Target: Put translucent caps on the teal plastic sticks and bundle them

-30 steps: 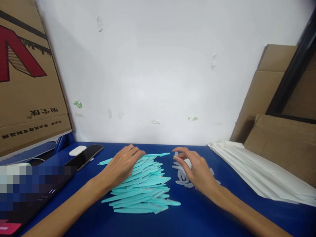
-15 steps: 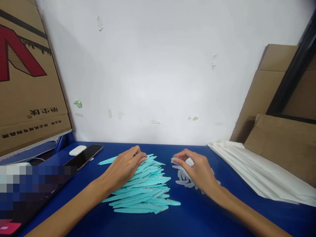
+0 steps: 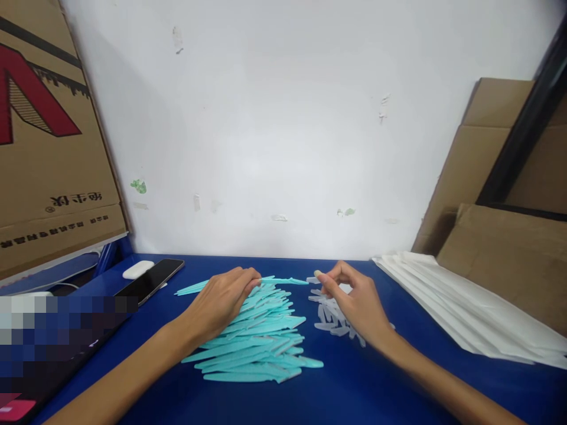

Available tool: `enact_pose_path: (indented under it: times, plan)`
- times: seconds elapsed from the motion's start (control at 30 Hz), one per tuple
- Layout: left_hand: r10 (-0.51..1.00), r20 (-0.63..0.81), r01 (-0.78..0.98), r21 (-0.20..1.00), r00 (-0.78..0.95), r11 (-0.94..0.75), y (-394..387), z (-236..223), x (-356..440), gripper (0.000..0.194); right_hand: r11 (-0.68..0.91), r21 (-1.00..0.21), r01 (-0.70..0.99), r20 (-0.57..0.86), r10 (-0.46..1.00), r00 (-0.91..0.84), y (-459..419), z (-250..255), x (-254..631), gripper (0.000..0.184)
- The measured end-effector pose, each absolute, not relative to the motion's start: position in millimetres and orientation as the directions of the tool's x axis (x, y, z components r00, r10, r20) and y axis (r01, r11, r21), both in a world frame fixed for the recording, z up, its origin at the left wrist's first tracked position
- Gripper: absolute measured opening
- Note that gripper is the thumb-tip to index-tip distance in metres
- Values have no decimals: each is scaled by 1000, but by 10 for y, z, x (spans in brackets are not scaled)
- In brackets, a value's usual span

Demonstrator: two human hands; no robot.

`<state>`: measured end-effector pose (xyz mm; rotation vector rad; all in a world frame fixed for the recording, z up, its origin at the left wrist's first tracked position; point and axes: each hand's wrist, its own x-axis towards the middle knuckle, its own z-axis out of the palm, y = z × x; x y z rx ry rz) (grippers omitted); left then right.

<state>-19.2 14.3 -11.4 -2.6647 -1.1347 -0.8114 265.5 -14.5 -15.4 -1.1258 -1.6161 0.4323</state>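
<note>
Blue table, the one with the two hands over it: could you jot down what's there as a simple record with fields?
Surface: blue table against a white wall
Left hand: holds a turquoise stick, pointing right
Right hand: pinches a translucent piece
Gap between stick and piece: very small; contact unclear
Below left hand: turquoise pile
Below right hand: translucent pile
Far left: phone, cardboard
Far right: white sheets, more cardboard

Appearing to be a small workshop or packing corner. Showing printed cardboard (image 3: 48, 165) left of the left hand (image 3: 228, 298), plain cardboard (image 3: 500, 260) and white sheets (image 3: 465, 313) right of the right hand (image 3: 357, 301), and a scuffed wall (image 3: 283, 147) beyond both. Displaying loose turquoise pieces (image 3: 266, 336) and translucent pieces (image 3: 328, 326) on a blue worktop (image 3: 376, 386) beneath.
</note>
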Motion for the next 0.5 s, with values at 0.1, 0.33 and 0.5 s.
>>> enact_pose_path:
  times: [0.1, 0.33, 0.5]
  plan:
    - [669, 514, 702, 168, 538, -693, 132, -117, -191, 34, 495, -762, 418, 550, 835, 16, -153, -152, 2654, 36]
    - [738, 464, 724, 255, 490, -641, 93, -100, -164, 32, 492, -801, 341, 532, 846, 28, -152, -140, 2661, 37]
    - [732, 453, 715, 252, 508, -652, 50, -87, -135, 33, 494, -809, 319, 520, 854, -6, -155, -164, 2642, 36]
